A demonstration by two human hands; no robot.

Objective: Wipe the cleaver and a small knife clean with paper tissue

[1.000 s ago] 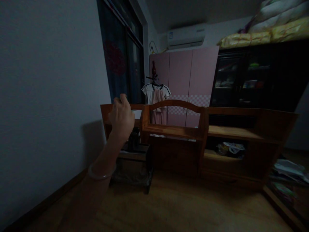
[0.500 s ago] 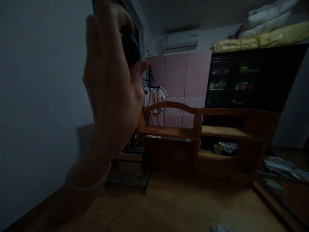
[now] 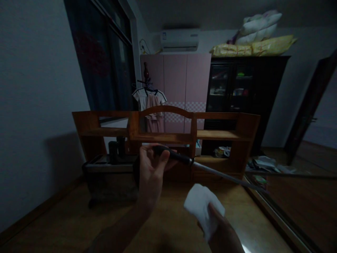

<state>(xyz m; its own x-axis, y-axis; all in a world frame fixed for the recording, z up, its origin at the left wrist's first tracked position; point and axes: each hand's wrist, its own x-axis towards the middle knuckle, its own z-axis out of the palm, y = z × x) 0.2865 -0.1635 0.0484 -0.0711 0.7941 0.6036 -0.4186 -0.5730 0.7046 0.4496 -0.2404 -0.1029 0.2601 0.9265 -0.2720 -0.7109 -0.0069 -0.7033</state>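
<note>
My left hand (image 3: 151, 172), at the middle of the view, is closed around the black handle of a long thin metal rod (image 3: 218, 172). The rod slants down to the right, and its far end blurs into the dark. Below it, my right hand (image 3: 223, 230) grips a folded white cloth (image 3: 201, 203), with the thumb lying on top. A gap separates cloth and rod. Whether the white piece is fabric or thick paper, I cannot tell.
Ahead stands a wooden shelf unit (image 3: 168, 137), with a dark low cabinet (image 3: 110, 182) before its left part. Pink wardrobe doors (image 3: 175, 77) and a black cabinet (image 3: 265, 91) line the back. Papers (image 3: 265, 163) lie at right beside a raised edge.
My left hand has come down from the upper left to the middle, and the rod now shows. My right hand with the white cloth has risen into view. The camera view has shifted left.
</note>
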